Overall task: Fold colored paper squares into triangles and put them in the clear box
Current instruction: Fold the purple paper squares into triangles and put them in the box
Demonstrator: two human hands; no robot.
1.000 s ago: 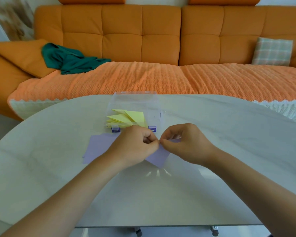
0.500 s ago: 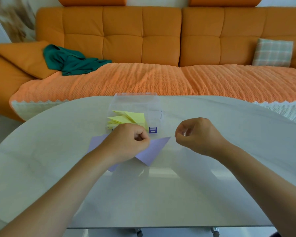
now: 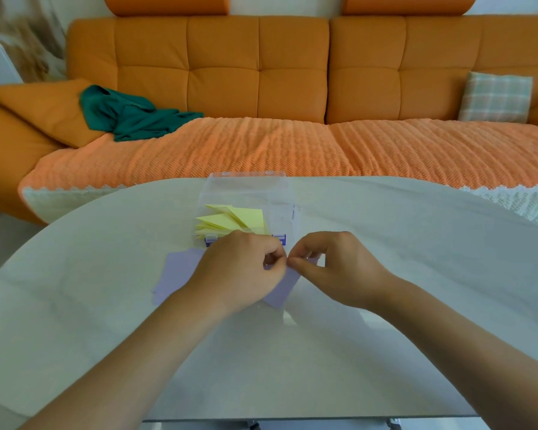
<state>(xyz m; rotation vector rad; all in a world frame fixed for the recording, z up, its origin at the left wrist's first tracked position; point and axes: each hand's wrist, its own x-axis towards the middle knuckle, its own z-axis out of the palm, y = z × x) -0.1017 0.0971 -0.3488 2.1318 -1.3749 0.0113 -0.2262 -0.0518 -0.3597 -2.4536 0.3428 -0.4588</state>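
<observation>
**Fingers pinch lilac paper**

Fingers (image 3: 276,257) of the left hand (image 3: 243,270) and right hand (image 3: 334,270) curl inward and meet, pinching the lilac paper (image 3: 180,268) lying on the pale surface (image 3: 401,243). Just beyond, the clear box (image 3: 281,193) holds folded yellow triangles (image 3: 230,220).

- Table (image 3: 75,305): smooth, glossy pale top.
- Box (image 3: 246,189): clear, shiny plastic.
- Paper sheet (image 3: 180,268): matt lilac paper.
- Sofa cover (image 3: 385,150): rough, ribbed orange cloth.
</observation>
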